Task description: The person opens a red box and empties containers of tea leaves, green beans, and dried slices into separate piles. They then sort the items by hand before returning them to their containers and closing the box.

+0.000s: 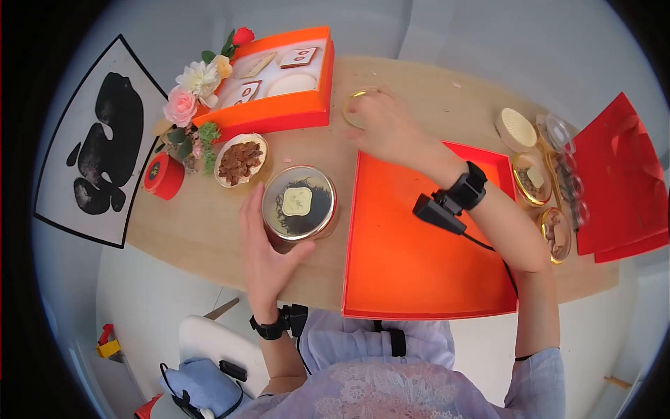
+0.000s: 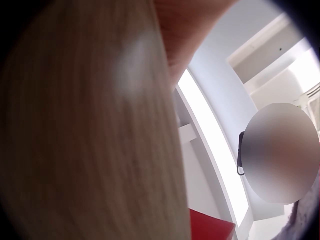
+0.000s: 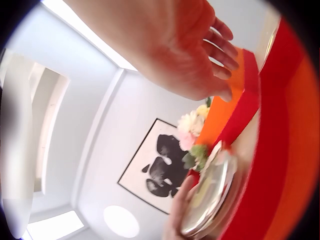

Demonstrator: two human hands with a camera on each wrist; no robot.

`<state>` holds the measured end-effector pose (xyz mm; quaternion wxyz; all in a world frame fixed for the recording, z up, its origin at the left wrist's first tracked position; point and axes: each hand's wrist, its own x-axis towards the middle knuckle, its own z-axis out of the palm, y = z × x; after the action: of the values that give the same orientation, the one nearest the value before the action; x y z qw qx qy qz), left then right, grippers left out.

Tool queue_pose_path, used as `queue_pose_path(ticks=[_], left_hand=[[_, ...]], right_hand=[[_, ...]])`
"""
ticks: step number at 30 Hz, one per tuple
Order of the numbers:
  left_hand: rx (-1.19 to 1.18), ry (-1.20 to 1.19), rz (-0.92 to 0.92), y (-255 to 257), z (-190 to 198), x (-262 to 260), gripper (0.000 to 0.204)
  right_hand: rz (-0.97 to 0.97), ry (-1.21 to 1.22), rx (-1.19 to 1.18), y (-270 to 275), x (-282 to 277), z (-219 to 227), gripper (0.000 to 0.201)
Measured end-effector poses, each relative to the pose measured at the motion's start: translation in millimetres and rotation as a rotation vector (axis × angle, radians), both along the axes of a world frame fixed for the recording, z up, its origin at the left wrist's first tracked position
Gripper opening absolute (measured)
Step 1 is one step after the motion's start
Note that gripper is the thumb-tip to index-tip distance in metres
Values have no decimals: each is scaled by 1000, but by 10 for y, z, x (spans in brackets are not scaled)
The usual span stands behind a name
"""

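Observation:
A round clear-topped jar [image 1: 315,215] of dark shreds with a pale label stands left of the orange tray; in the right wrist view the jar [image 3: 212,192] is blurred. My left hand [image 1: 269,262] curls round its near side, fingers left and thumb right; the left wrist view shows only part of this hand [image 2: 190,32]. My right hand [image 1: 387,129] is over the table beyond the tray, beside a gold-rimmed round lid [image 1: 355,96] that it partly covers. In the right wrist view, the right hand [image 3: 175,47] has its fingers extended and slightly spread.
The orange tray [image 1: 429,244] lies right of the jar. Behind stand an orange gift box [image 1: 321,84], flowers [image 1: 199,82] and a bowl of brown pieces [image 1: 241,162]. At left is a red tin [image 1: 165,176]; at right, several containers [image 1: 532,180] and a red folded board [image 1: 624,188].

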<state>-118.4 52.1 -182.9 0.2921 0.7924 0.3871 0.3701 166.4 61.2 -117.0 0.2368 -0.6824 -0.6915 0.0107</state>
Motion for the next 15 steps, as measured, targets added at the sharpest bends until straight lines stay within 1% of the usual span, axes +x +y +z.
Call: queue_pose_path(ticks=[1, 2, 3, 5, 6, 8, 11, 13, 14, 15], left_hand=[[6, -1, 10, -8, 20, -5, 102], [18, 46, 5, -16, 44, 4, 103], [28, 92, 1, -21, 65, 11, 104], [-10, 50, -5, -26, 71, 33, 105], [-52, 13, -28, -29, 67, 37, 105], [-17, 30, -22, -28, 51, 26, 106], [24, 38, -14, -23, 28, 21, 111], [15, 54, 30, -52, 41, 44, 119], [16, 54, 31, -58, 51, 48, 119], [34, 100, 45, -60, 64, 54, 123]], right_hand=[[-57, -93, -108, 35, 70, -9, 26], [-112, -187, -215, 81, 114, -33, 29], [-101, -188, -209, 142, 133, -69, 29], [-201, -38, -291, 254, 125, -126, 25], [-192, -38, -287, 300, 115, -166, 25], [-210, -103, -309, 350, 60, -196, 18], [-231, -103, -303, 440, 1, -248, 16], [-218, -140, -271, 462, 1, -265, 16], [-211, -175, -239, 458, 5, -265, 16], [-212, -175, -237, 452, 14, -265, 16]])
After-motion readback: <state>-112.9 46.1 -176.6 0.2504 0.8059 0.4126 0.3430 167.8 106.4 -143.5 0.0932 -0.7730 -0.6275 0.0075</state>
